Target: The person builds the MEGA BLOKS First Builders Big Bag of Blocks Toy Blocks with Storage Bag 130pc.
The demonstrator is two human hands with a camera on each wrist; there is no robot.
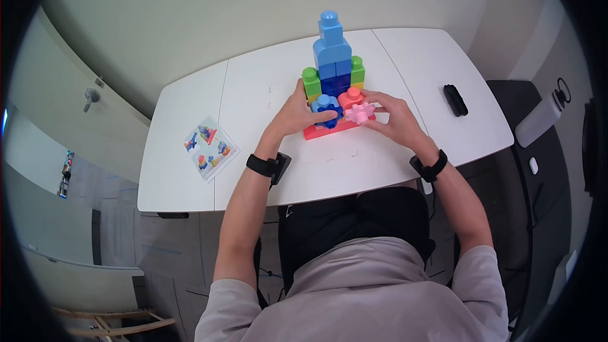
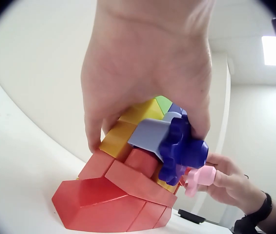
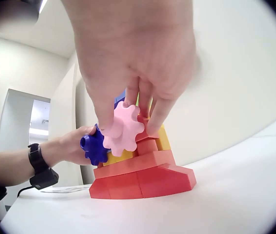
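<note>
A tower of toy building blocks stands upright on the table, light blue at the top, green and yellow at the sides, with a red base. My left hand grips its left side, fingers behind the yellow blocks and thumb on a dark blue gear. That gear sits on the front of a light blue block. At the right front, my right hand pinches a pink gear against a red block, the thumb on its front and the fingers reaching around behind.
A picture sheet of block builds lies on the white table to the left. Toward the right edge rests a black case. Beyond that edge, a white bottle stands on a dark surface.
</note>
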